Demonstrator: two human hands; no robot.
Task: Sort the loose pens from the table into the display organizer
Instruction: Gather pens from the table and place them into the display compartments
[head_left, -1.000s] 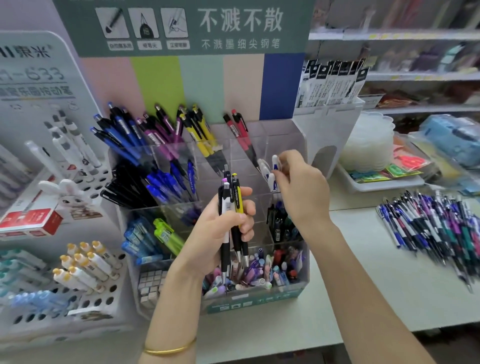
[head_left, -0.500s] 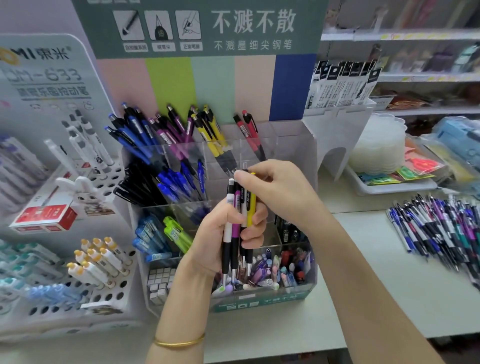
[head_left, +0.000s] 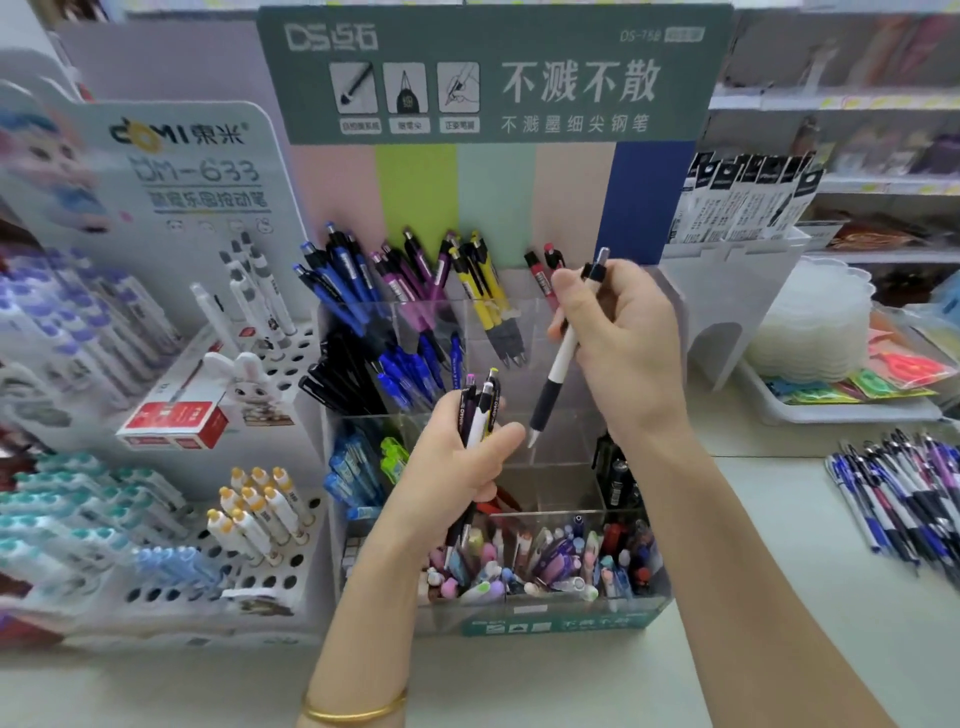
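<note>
The display organizer (head_left: 561, 621) is a tiered box of clear hard plastic with square compartments and a green label strip along its front; slim blue pens (head_left: 332, 280) and yellow pens (head_left: 483, 291) with dark rubber grips lean in its top row, and the lowest bin holds a jumble of short pastel pieces. The white pen (head_left: 558, 364) is a smooth round barrel with a black ribbed grip, a black clip and a metal cap; the right hand (head_left: 628, 338) pinches its upper half between thumb and curled fingers, tip slanting down over an empty middle compartment. The left hand (head_left: 457, 462), wrist ringed by a thin gold bracelet (head_left: 358, 709), is wrapped around a bundle of pens (head_left: 480, 405) standing upright before the box. More loose pens (head_left: 898, 499) lie heaped on the pale table (head_left: 753, 519) at the right.
</note>
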